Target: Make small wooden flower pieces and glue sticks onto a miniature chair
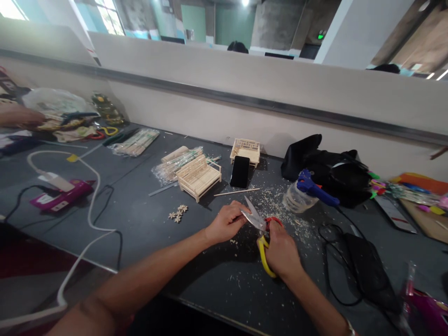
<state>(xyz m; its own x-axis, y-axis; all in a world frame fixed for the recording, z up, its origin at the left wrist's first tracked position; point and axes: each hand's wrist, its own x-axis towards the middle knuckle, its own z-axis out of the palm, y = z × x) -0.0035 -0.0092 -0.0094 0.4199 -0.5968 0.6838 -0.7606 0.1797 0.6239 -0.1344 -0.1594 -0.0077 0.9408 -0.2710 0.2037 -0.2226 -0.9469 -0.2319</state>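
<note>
My right hand is closed round the red and yellow handles of a pair of scissors, whose metal blades point up and left. My left hand is pinched shut right at the blades, holding something too small to make out. Wood chips lie scattered on the dark table around both hands. Just beyond lie a thin wooden stick, a black phone, and a small wooden bench model.
A second wooden model stands behind the phone. A blue glue gun rests on a plastic cup beside a black bag. Small wooden flowers, stick packets, a pink glue gun, cables and another person's hand are around.
</note>
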